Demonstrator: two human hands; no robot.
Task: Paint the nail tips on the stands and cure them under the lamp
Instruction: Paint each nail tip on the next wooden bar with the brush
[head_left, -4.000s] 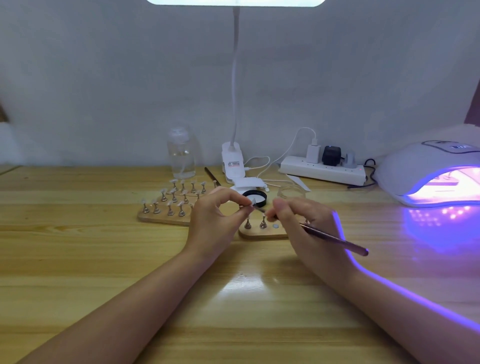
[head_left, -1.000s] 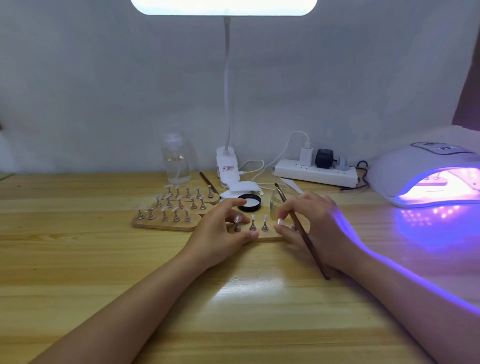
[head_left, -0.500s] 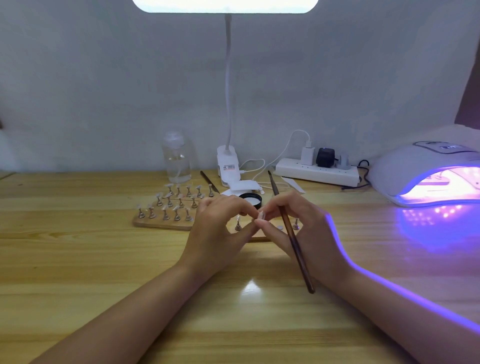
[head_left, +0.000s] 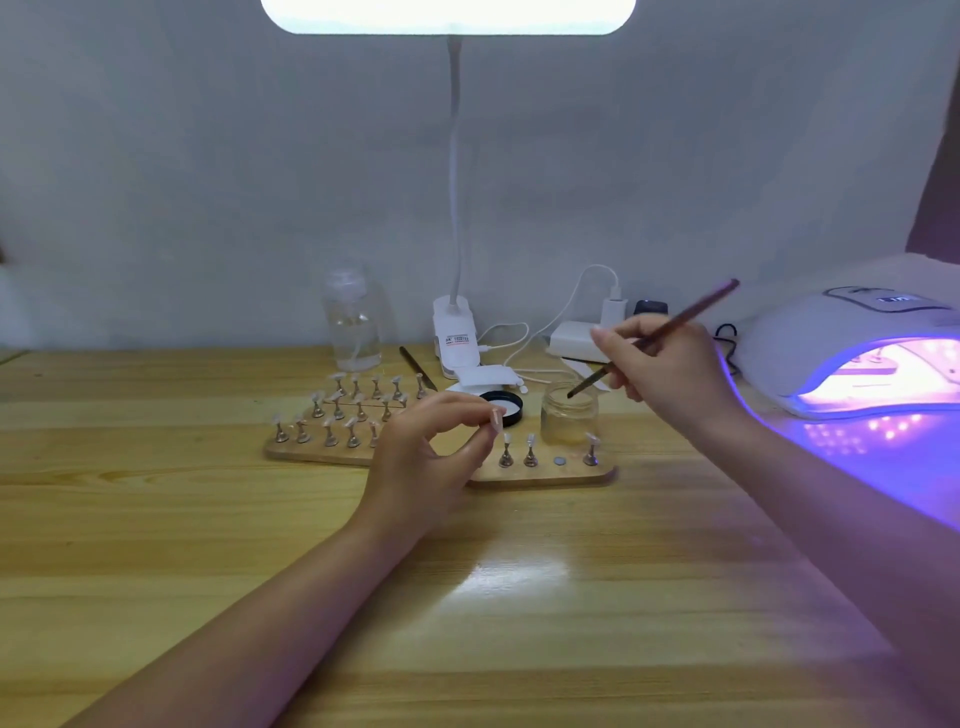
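My left hand (head_left: 426, 457) pinches a small nail stand with a pale nail tip (head_left: 496, 417) between thumb and forefinger, just above the near wooden base (head_left: 550, 474). That base carries three more stands with tips and one bare magnet spot (head_left: 559, 460). My right hand (head_left: 660, 366) grips a thin brown brush (head_left: 660, 335), whose tip dips into the small open glass jar (head_left: 569, 415) behind the base. A second wooden base (head_left: 311, 451) to the left holds several stands with nail tips. The curing lamp (head_left: 852, 353) glows purple at the right.
The jar's black lid (head_left: 506, 406) lies beside the jar. A clear bottle (head_left: 356, 325), the clip base of a white desk lamp (head_left: 456, 338), another brush (head_left: 418, 368), a power strip (head_left: 576, 338) and cables line the wall. Purple light spills on the wooden table (head_left: 467, 597).
My right hand has left the stand and swung the brush back to the jar, its tip now inside. My left hand keeps the stand with its tip, lifted off the base.
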